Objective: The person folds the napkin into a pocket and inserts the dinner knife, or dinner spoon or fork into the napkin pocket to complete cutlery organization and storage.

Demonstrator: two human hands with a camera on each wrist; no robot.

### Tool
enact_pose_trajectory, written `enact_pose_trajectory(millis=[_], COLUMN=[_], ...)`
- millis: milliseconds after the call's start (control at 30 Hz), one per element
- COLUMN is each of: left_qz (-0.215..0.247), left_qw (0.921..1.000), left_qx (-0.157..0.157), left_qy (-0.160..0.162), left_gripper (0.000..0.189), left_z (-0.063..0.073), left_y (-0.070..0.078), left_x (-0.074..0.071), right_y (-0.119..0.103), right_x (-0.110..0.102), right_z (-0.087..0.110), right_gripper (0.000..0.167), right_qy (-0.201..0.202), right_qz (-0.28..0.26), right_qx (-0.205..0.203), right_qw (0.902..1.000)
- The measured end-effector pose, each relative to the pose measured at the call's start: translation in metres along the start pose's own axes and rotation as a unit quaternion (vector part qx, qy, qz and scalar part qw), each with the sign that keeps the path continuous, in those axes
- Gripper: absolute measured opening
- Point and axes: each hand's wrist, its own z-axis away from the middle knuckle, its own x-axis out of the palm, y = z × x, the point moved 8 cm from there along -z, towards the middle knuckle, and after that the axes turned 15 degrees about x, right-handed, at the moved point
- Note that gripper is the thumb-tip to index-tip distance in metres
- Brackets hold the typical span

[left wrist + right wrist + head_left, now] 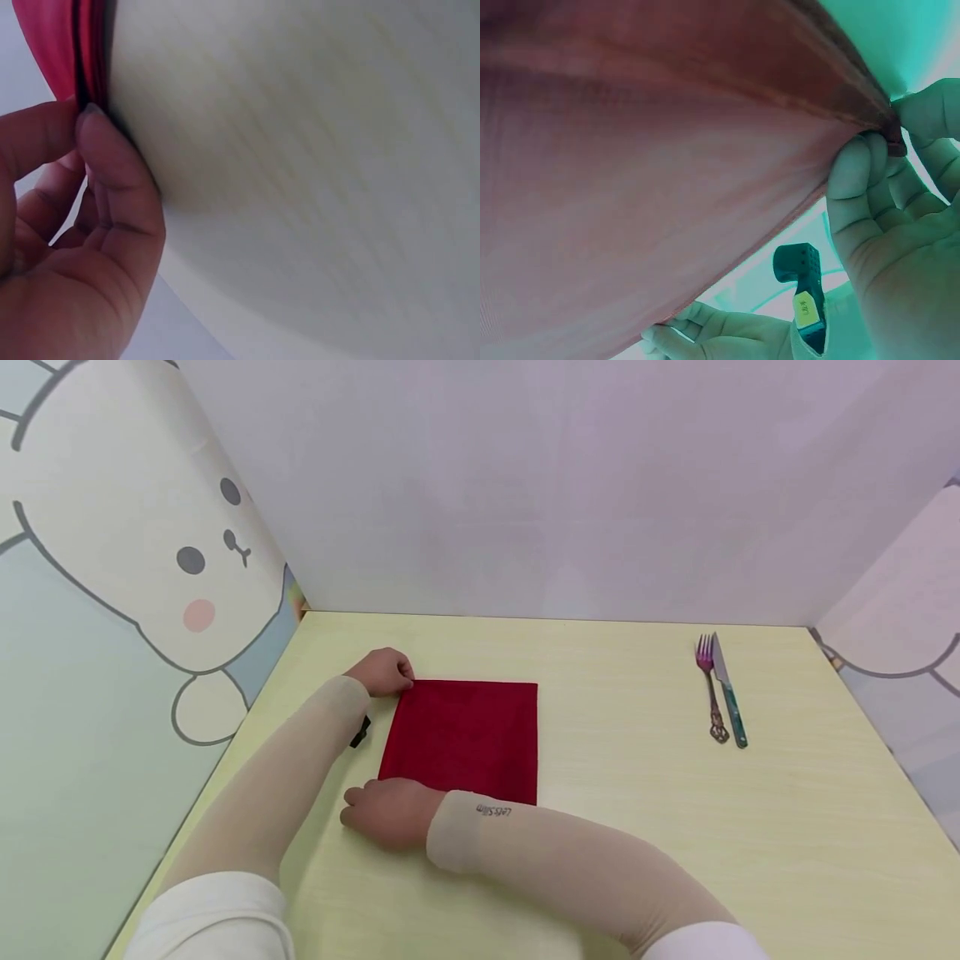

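A red cloth [468, 735], folded into a square, lies left of the table's middle in the head view. My left hand [381, 672] pinches its far left corner. In the left wrist view, thumb and forefinger meet on several stacked layers of the cloth [46, 34]. The near left corner is between the thumb and fingers of my right hand [393, 814]. From the right wrist, the cloth's underside [630, 195] shows, its left edge lifted and stretched between both hands. The right forearm covers part of the near edge in the head view.
A fork [708, 681] and a knife [730, 697] with a green handle lie side by side at the right of the pale wooden table [615, 843]. A light wall [555, 510] stands behind the far edge. A small black camera [808, 296] sits on my left wrist.
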Motion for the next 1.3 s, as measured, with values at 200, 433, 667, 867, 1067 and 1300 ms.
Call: enact_pose_trajectory(millis=[200, 433, 667, 867, 1067, 1300], left_qz=[0.000, -0.014, -0.021, -0.028, -0.155, -0.243], left_qw=[1.0000, 0.9996, 0.9990, 0.9985, 0.9821, 0.9539], left_qx=[0.009, 0.025, 0.038, 0.044, 0.102, 0.175], left_qy=[0.002, 0.008, 0.009, 0.014, 0.034, -0.024], left_gripper=[0.009, 0.009, 0.010, 0.015, 0.033, 0.073], left_z=[0.000, 0.000, -0.001, 0.003, 0.024, 0.050], left_y=[-0.002, -0.003, -0.004, 0.002, 0.037, 0.066], left_x=[0.000, 0.000, 0.002, 0.003, 0.007, 0.043], right_y=[0.004, 0.040, 0.080, 0.116, 0.163, 0.217], right_x=[-0.006, 0.006, 0.023, 0.029, 0.031, 0.036], right_z=[0.013, 0.045, 0.075, 0.082, 0.092, 0.097], right_gripper=[0.020, 0.043, 0.060, 0.067, 0.070, 0.083], right_qy=[0.034, 0.028, 0.000, -0.013, -0.007, -0.007], right_qz=[0.008, -0.007, 0.007, 0.005, -0.029, -0.068], right_qx=[-0.014, 0.042, 0.086, 0.115, 0.156, 0.203], right_qw=[0.9993, 0.9987, 0.9963, 0.9932, 0.9873, 0.9767])
